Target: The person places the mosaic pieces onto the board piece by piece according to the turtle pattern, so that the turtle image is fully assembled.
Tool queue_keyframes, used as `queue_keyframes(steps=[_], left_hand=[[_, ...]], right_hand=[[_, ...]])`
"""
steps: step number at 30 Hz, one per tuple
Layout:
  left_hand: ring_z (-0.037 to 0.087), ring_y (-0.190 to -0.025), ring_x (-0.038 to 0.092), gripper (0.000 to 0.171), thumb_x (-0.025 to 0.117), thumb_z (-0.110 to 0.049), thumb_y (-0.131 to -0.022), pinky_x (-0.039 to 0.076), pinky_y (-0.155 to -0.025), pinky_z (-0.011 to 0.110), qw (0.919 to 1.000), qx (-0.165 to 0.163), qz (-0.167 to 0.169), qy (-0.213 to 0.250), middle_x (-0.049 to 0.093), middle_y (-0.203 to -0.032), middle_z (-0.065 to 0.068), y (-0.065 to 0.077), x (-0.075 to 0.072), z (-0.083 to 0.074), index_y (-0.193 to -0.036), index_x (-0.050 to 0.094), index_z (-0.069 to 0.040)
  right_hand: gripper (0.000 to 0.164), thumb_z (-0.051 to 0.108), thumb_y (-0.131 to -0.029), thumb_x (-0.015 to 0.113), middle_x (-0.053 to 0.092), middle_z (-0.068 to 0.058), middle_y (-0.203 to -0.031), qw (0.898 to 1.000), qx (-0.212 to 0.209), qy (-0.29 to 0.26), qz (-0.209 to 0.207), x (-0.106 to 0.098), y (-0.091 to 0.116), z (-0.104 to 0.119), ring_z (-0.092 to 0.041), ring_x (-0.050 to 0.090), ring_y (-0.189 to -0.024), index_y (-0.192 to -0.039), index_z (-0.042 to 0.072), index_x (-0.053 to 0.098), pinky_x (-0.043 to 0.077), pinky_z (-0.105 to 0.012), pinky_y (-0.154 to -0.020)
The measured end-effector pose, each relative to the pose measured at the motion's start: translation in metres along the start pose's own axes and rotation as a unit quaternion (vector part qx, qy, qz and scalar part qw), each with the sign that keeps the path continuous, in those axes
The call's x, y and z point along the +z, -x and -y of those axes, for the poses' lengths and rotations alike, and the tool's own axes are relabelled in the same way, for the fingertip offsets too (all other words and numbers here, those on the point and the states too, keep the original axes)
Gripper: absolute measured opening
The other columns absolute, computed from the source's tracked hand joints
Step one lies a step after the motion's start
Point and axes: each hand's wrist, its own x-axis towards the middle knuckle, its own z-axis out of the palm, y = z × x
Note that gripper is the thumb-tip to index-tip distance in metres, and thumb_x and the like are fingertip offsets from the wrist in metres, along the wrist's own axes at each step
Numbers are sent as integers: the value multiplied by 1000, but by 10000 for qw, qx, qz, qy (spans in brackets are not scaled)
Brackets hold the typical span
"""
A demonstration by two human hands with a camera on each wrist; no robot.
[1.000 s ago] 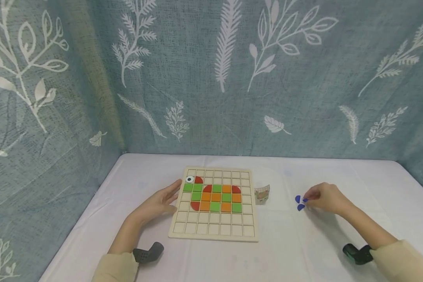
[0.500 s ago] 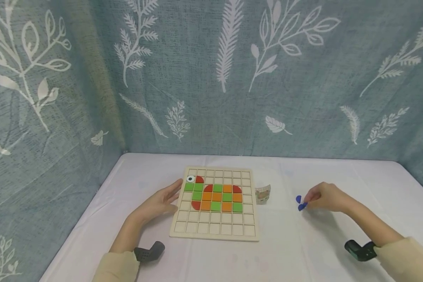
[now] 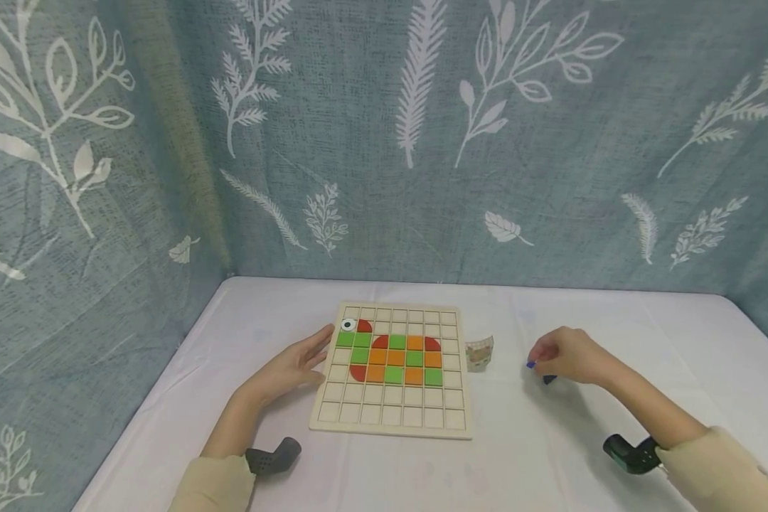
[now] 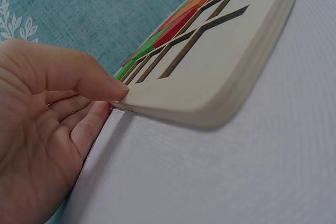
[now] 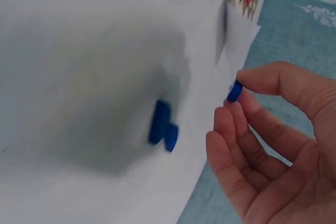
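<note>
A square wooden grid board lies on the table, with green, orange and red tiles and a round eye tile set in its cells. My left hand rests against the board's left edge, fingers and thumb spread apart along it. In the left wrist view, the thumb touches the rim. Away to the right of the board, my right hand pinches a small blue tile between thumb and fingers, above the cloth. Two more blue tiles lie below that hand, close together.
A small printed picture card sits by the board's right edge, partly raised. White cloth covers the table. A blue-green curtain with white leaves hangs behind and at the sides. Dark devices are worn at both wrists.
My right hand, low over the blue tiles before, has shifted left with one pinched tile. The left hand stays at the board's edge. The head view has drifted slightly.
</note>
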Motion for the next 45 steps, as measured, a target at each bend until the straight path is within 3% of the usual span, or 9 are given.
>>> queue_keyframes(steps=[13,24,31,38,45], left_hand=[[37,-138,19,90,58,11,-72,25,-110,42,9999,-11,-28,-98,6,-154,17,0,0,0,-147,10,-1],[37,-138,19,89,57,11,-72,25,-110,42,10000,-21,-24,-83,6,-154,16,0,-1,1,-147,11,-2],[37,-138,19,90,57,12,-72,25,-110,42,10000,0,-8,-60,7,-154,17,-1,-1,2,-147,11,-1],[37,-138,18,90,57,11,-72,25,-110,42,10000,26,23,-26,6,-154,17,0,-2,3,-147,10,0],[36,-138,18,90,58,11,-72,26,-110,41,10000,41,38,-39,6,-154,17,-1,-2,4,-147,10,-1]], right_hand=[[12,9,-79,67,66,-2,-78,9992,-210,29,-328,-3,-24,43,-12,57,-70,-89,4,70,52,-27,-62],[13,8,-79,67,68,-3,-80,9965,-595,-246,-526,9,-44,69,-12,60,-71,-91,3,70,54,-28,-64],[9,6,-77,69,64,0,-74,9954,-770,-169,-536,29,-55,70,-10,54,-66,-87,4,70,49,-23,-59],[10,5,-77,69,66,-2,-78,9939,-930,-89,-583,49,-63,69,-10,55,-67,-87,3,70,50,-21,-58],[11,3,-75,71,67,-3,-79,9918,-924,629,-626,61,-66,73,-11,53,-66,-86,3,72,51,-23,-60]])
